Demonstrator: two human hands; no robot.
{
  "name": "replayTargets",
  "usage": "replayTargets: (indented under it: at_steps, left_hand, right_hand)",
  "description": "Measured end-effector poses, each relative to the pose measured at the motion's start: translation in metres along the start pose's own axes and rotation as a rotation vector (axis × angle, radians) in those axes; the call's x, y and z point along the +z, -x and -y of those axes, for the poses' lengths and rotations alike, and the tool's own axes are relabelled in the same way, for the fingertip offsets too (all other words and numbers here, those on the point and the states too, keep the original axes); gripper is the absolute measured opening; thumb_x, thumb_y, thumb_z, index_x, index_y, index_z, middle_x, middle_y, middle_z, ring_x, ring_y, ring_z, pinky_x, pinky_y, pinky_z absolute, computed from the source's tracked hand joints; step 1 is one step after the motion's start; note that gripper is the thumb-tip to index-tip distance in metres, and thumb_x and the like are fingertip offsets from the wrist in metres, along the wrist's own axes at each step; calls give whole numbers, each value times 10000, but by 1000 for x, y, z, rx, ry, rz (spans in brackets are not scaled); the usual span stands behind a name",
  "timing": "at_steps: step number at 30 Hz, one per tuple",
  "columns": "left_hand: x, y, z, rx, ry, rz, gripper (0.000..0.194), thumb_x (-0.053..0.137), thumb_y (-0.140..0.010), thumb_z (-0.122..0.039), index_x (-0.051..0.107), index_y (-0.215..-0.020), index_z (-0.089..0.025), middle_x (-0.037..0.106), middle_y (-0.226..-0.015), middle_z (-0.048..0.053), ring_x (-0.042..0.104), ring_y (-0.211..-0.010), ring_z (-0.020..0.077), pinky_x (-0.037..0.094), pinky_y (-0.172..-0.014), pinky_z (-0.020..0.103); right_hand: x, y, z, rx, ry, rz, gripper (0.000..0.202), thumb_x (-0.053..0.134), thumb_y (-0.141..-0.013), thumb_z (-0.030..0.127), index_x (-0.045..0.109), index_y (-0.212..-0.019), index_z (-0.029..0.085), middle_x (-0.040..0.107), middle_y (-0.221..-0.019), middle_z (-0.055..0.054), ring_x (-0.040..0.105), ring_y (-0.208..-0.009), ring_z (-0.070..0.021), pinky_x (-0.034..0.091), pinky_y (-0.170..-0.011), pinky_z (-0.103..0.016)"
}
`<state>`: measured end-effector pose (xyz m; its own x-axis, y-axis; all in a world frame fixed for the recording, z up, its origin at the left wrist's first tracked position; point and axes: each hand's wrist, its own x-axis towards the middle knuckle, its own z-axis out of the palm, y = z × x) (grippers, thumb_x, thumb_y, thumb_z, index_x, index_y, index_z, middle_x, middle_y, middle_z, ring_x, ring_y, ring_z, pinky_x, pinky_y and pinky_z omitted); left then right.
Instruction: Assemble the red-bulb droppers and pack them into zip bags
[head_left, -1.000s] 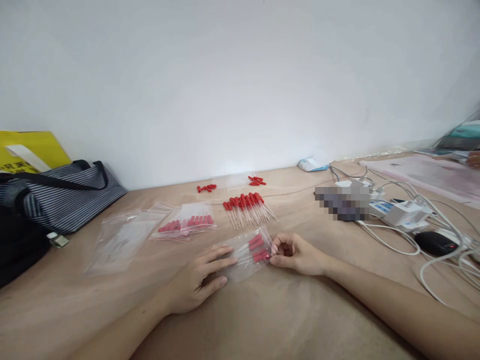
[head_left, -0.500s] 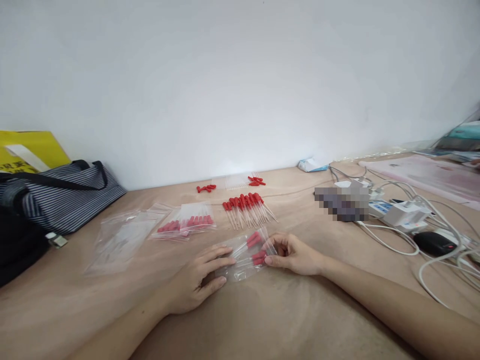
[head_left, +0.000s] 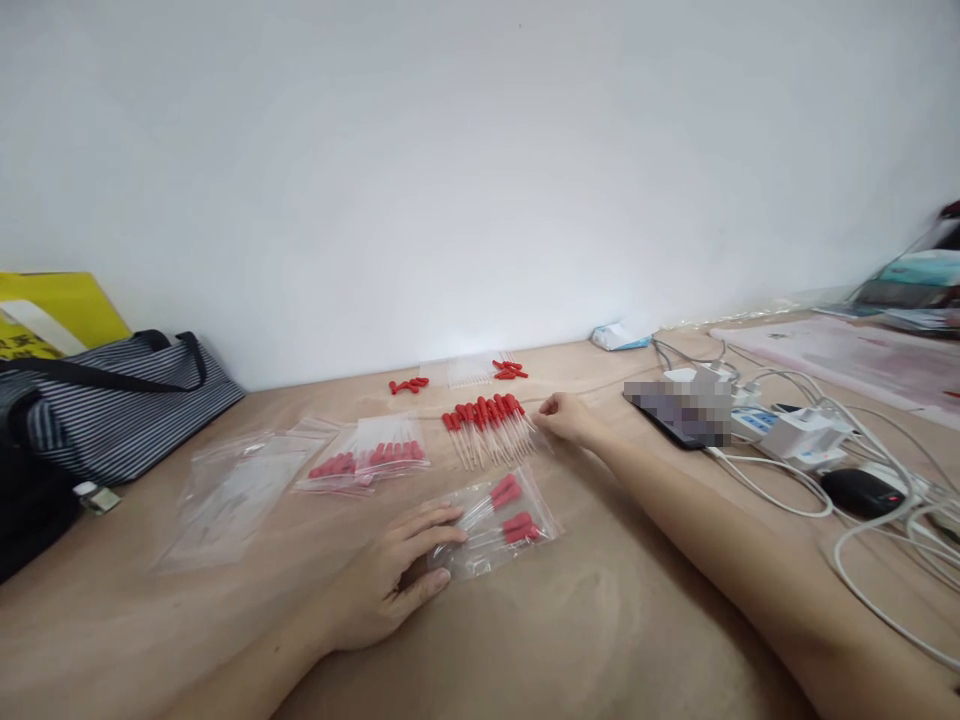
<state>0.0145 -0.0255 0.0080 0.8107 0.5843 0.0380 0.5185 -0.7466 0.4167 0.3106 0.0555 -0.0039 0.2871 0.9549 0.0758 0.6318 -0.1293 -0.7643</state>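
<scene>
My left hand (head_left: 394,570) rests at the left end of a clear zip bag (head_left: 491,525), fingers on its edge. Several red-capped droppers lie inside that bag. Behind it, a fanned pile of glass droppers with red bulbs (head_left: 487,425) lies on the table. My right hand (head_left: 564,418) is at the right edge of this pile, fingers closed together; what they hold, if anything, is too small to make out. Filled bags with red-capped droppers (head_left: 375,455) lie to the left, beside flat clear bags (head_left: 232,495).
Loose red bulbs (head_left: 409,385) and more red pieces (head_left: 510,369) lie near the wall. A phone (head_left: 667,415), cables, a power strip (head_left: 752,420) and a black mouse (head_left: 862,493) occupy the right. A striped bag (head_left: 142,400) stands at the left.
My right hand has let go of the clear bag and moved back to the right side of the dropper pile. My left hand has stayed on the bag.
</scene>
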Motion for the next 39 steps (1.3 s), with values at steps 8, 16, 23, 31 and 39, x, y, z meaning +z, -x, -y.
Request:
replayTargets:
  at_steps: [8, 16, 23, 31, 39]
  left_hand:
    - [3, 2, 5, 13, -4, -22, 337, 410, -839, -310, 454, -1173, -309, 391, -1315, 7, 339, -1210, 228, 322, -981, 429]
    - [2, 1, 5, -19, 9, -5, 327, 416, -835, -304, 466, -1159, -301, 385, -1320, 6, 321, -1222, 224, 313, -990, 421]
    - [-2, -2, -1, -10, 24, -5, 330, 425, -828, -290, 487, -1152, -278, 416, -1298, 27, 358, -1197, 235, 338, -971, 418]
    - [0, -2, 1, -16, 27, 5, 343, 418, -831, -303, 471, -1169, -285, 403, -1306, 27, 349, -1202, 231, 327, -976, 417]
    - [-2, -2, -1, -13, 37, 5, 342, 427, -827, -300, 481, -1165, -280, 411, -1301, 30, 353, -1199, 232, 325, -977, 410]
  right_hand:
    - [17, -19, 15, 76, 99, 32, 158, 652, -543, 137, 557, -668, 150, 617, -686, -108, 578, -742, -237, 381, -562, -253]
    - [-4, -12, -1, 78, -76, 50, 325, 565, -676, 229, 469, -969, 127, 576, -670, -40, 547, -603, -144, 392, -511, -218]
    - [-21, 40, -17, 20, -492, 79, 561, 469, -714, 163, 181, -1194, 200, 451, -568, 82, 479, -438, -90, 410, -422, -204]
    - [-2, 84, -15, 37, -969, 48, 473, 592, -669, 361, 270, -988, 228, 522, -603, 72, 520, -457, -90, 447, -441, -227]
    - [2, 95, -13, 141, -1036, 260, 334, 626, -641, 397, 416, -818, 206, 557, -630, 30, 577, -562, -113, 470, -574, -277]
